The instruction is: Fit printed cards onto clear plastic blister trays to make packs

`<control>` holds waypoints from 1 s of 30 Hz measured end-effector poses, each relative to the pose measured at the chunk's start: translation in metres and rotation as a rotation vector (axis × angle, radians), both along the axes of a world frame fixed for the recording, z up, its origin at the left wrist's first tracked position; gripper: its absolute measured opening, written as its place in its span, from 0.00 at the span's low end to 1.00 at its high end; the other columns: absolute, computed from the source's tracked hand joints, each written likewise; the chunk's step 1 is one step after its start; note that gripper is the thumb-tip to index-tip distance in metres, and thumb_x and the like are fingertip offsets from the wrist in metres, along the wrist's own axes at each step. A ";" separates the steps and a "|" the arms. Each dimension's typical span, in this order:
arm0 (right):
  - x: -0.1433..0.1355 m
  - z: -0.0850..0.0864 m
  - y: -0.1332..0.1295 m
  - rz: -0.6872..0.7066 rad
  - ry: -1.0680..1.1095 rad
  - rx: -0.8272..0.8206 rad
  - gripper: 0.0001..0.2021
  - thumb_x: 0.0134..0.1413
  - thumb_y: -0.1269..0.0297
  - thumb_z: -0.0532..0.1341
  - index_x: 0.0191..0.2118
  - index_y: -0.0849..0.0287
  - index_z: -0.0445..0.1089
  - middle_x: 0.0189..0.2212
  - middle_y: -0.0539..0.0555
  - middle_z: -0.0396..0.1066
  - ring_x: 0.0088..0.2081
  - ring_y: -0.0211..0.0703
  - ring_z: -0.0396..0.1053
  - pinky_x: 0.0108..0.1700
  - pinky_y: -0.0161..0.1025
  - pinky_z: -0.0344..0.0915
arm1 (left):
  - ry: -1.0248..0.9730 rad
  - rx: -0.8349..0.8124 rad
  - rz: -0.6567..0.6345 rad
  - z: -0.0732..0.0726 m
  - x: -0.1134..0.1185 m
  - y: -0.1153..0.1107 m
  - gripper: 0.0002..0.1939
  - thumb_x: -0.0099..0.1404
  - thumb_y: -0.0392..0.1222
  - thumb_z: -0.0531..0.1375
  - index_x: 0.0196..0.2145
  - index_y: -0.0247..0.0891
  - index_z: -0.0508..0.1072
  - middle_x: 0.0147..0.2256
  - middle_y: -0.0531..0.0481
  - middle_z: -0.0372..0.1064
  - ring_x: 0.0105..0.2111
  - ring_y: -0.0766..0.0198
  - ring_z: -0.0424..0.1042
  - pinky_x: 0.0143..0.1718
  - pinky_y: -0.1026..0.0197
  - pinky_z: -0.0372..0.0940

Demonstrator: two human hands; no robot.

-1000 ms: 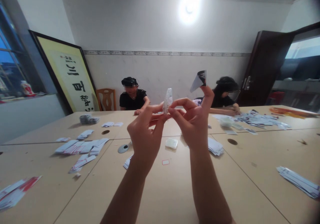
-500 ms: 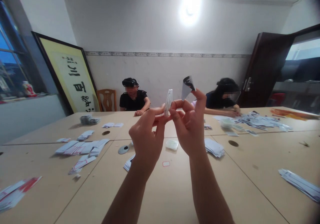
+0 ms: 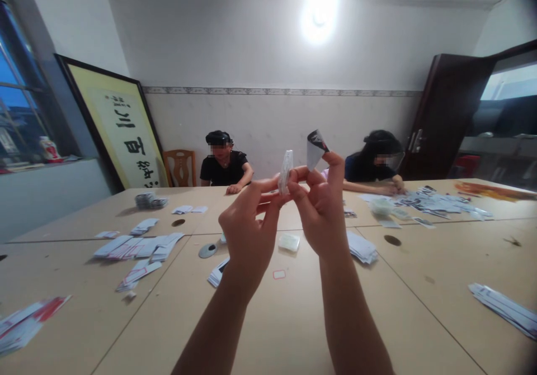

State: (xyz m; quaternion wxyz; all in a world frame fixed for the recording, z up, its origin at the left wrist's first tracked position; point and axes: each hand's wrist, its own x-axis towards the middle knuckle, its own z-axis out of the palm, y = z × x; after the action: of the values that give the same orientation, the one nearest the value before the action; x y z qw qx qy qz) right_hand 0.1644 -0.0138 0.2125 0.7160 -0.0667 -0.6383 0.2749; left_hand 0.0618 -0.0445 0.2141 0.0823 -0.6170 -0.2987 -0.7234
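I have the left hand [image 3: 250,231] and the right hand [image 3: 322,218] raised above the table [image 3: 289,330], their fingertips pinching a clear plastic piece [image 3: 286,169] nearly upright between them. At my right index fingertip sits a curled paper [image 3: 315,152]; I can't tell how it's attached.

A framed calligraphy panel [image 3: 117,123] leans at the left, beside a wooden chair [image 3: 179,153]. A red-and-white container [image 3: 49,148] stands on the sill [image 3: 69,159] near the window [image 3: 19,98]. A lamp [image 3: 320,17] glows above a patterned border [image 3: 268,91]. Two people, one left [image 3: 224,168], one right [image 3: 363,162], sit across the surface [image 3: 285,319]; a dark door [image 3: 447,118] stands open.
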 end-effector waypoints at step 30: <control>0.001 0.003 0.000 -0.001 0.073 -0.037 0.25 0.60 0.71 0.61 0.56 0.46 0.50 0.34 0.47 0.66 0.36 0.37 0.67 0.36 0.36 0.70 | -0.079 -0.051 -0.049 -0.002 -0.006 0.006 0.11 0.59 0.39 0.72 0.41 0.43 0.81 0.41 0.50 0.82 0.31 0.64 0.82 0.30 0.68 0.77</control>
State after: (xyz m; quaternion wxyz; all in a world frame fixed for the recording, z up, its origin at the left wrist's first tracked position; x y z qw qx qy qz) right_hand 0.1656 -0.0140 0.2158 0.7375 -0.0701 -0.6065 0.2887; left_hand 0.0559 -0.0387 0.2119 0.0371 -0.5971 -0.3049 -0.7411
